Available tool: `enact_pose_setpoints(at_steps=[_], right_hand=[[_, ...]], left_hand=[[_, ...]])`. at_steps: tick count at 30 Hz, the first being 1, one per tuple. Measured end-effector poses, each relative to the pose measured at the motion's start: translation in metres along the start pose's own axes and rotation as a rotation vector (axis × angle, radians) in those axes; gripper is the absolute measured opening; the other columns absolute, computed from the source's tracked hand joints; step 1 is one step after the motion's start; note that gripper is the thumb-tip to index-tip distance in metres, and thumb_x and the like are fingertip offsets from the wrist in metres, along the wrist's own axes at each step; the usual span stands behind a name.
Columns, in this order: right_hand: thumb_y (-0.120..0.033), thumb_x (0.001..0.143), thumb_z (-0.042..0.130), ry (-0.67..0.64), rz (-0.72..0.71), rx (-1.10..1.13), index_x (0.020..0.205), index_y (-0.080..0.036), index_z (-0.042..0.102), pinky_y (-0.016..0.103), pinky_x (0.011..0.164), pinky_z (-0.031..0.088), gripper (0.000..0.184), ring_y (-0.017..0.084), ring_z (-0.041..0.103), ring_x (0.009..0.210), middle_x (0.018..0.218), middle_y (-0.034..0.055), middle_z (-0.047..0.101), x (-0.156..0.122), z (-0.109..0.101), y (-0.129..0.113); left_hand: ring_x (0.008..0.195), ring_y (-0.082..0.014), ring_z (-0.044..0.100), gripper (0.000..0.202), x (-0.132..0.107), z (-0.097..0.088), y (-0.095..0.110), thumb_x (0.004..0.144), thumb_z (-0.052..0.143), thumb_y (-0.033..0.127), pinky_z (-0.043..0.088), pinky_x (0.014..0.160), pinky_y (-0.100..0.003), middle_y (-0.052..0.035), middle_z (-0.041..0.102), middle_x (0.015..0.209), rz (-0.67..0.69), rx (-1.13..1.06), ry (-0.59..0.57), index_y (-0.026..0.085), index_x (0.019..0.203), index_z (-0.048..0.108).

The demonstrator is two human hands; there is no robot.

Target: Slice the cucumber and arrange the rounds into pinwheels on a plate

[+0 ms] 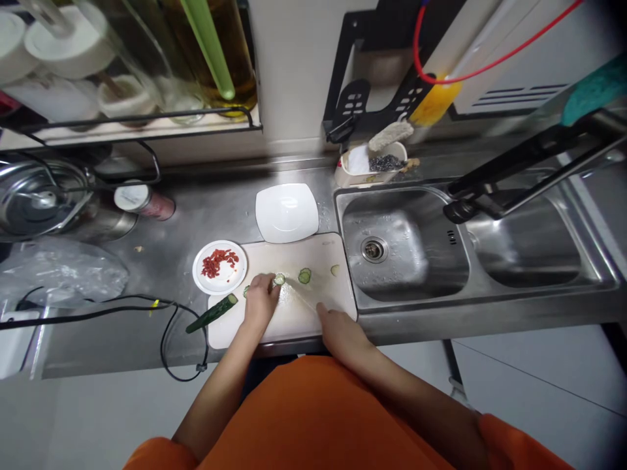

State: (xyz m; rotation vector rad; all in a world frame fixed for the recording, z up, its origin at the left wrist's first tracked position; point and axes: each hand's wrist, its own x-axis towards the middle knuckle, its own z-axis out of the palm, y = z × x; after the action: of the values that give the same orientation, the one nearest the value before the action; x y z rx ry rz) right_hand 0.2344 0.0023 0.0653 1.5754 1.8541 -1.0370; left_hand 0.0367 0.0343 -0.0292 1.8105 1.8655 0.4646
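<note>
On the pale cutting board (289, 328), my left hand (261, 301) is closed around a piece of cucumber (279, 279), its cut face showing to the right. My right hand (341, 331) grips a knife (302, 299) whose thin blade points up and left toward that face; the handle is hidden in my fingers. Cucumber slices (304, 275) lie right of the blade, and a pale end piece (335, 269) sits farther right. A longer cut cucumber (213, 314) rests across the board's left edge. Some green cucumber also shows just left of my left hand.
A small white plate (196, 269) with chopped red bits overlaps the board's upper left corner. Behind the board stands a white square dish (287, 212). The double sink (404, 297) is to the right. A black cable (166, 333) and plastic bag (63, 271) lie left.
</note>
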Motion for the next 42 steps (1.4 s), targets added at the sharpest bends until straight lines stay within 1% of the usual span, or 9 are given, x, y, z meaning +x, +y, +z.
enact_pose_setpoints(at_steps=[5, 14, 21, 30, 33, 37, 40, 42], right_hand=[[-0.003, 0.085, 0.03, 0.023, -0.015, -0.006, 0.115, -0.014, 0.046, 0.028, 0.068, 0.044, 0.036, 0.024, 0.063, 0.091, 0.094, 0.014, 0.065, 0.007, -0.003, -0.011], [-0.003, 0.086, 0.029, 0.04, -0.01, -0.016, 0.111, -0.014, 0.046, 0.028, 0.068, 0.045, 0.033, 0.023, 0.064, 0.091, 0.093, 0.0136, 0.066, 0.01, -0.003, -0.017], [-0.003, 0.086, 0.027, 0.013, -0.013, -0.012, 0.113, -0.013, 0.045, 0.026, 0.068, 0.044, 0.034, 0.022, 0.064, 0.09, 0.092, 0.0146, 0.066, 0.011, -0.004, -0.018], [-0.003, 0.085, 0.029, -0.017, -0.005, 0.046, 0.116, -0.013, 0.044, 0.03, 0.074, 0.044, 0.036, 0.024, 0.061, 0.097, 0.098, 0.0146, 0.065, 0.014, -0.005, -0.02], [-0.003, 0.086, 0.029, -0.046, -0.002, 0.044, 0.118, -0.012, 0.044, 0.031, 0.075, 0.044, 0.036, 0.025, 0.06, 0.099, 0.101, 0.0155, 0.064, 0.01, -0.009, -0.019], [-0.004, 0.086, 0.03, -0.107, 0.031, 0.03, 0.117, -0.014, 0.044, 0.032, 0.072, 0.045, 0.035, 0.025, 0.061, 0.097, 0.102, 0.0153, 0.063, -0.001, -0.014, -0.01], [-0.003, 0.085, 0.031, -0.131, 0.061, 0.013, 0.115, -0.015, 0.045, 0.031, 0.069, 0.045, 0.035, 0.025, 0.062, 0.094, 0.1, 0.0144, 0.063, -0.01, -0.015, -0.002], [-0.003, 0.084, 0.031, -0.135, 0.075, 0.008, 0.115, -0.016, 0.046, 0.031, 0.068, 0.045, 0.036, 0.025, 0.062, 0.093, 0.098, 0.0141, 0.063, -0.013, -0.014, 0.002]], left_hand=[[0.082, -0.0177, 0.057, 0.023, 0.001, 0.002, 0.0, 0.076, 0.057, 0.019, 0.046, 0.079, -0.03, -0.0053, 0.062, 0.088, -0.004, -0.029, 0.015, 0.019, 0.098, 0.063], [0.078, -0.0172, 0.057, 0.02, 0.002, 0.0, 0.002, 0.076, 0.057, 0.022, 0.046, 0.078, -0.03, -0.0047, 0.061, 0.085, -0.04, -0.055, 0.002, 0.019, 0.095, 0.063], [0.08, -0.0174, 0.057, 0.021, 0.004, -0.002, 0.003, 0.076, 0.057, 0.022, 0.045, 0.079, -0.03, -0.0053, 0.061, 0.087, -0.075, -0.06, -0.038, 0.018, 0.096, 0.062], [0.077, -0.0169, 0.055, 0.017, 0.006, -0.002, 0.004, 0.073, 0.057, 0.02, 0.044, 0.076, -0.029, -0.0036, 0.059, 0.08, -0.074, -0.06, -0.035, 0.018, 0.09, 0.062], [0.074, -0.0162, 0.054, 0.015, 0.009, -0.004, 0.005, 0.071, 0.058, 0.018, 0.043, 0.073, -0.028, -0.0028, 0.059, 0.078, -0.086, -0.05, -0.048, 0.018, 0.086, 0.061], [0.072, -0.0155, 0.054, 0.008, 0.012, -0.009, 0.009, 0.07, 0.058, 0.019, 0.042, 0.07, -0.026, -0.0022, 0.059, 0.076, -0.091, -0.046, -0.07, 0.019, 0.079, 0.059], [0.066, -0.0137, 0.053, 0.003, 0.013, -0.011, 0.014, 0.073, 0.056, 0.022, 0.04, 0.065, -0.024, 0.0002, 0.059, 0.069, -0.123, -0.067, -0.1, 0.02, 0.074, 0.058], [0.062, -0.0125, 0.053, 0.006, 0.013, -0.013, 0.017, 0.075, 0.052, 0.023, 0.039, 0.063, -0.023, 0.0018, 0.059, 0.066, -0.156, -0.082, -0.12, 0.021, 0.074, 0.058]])
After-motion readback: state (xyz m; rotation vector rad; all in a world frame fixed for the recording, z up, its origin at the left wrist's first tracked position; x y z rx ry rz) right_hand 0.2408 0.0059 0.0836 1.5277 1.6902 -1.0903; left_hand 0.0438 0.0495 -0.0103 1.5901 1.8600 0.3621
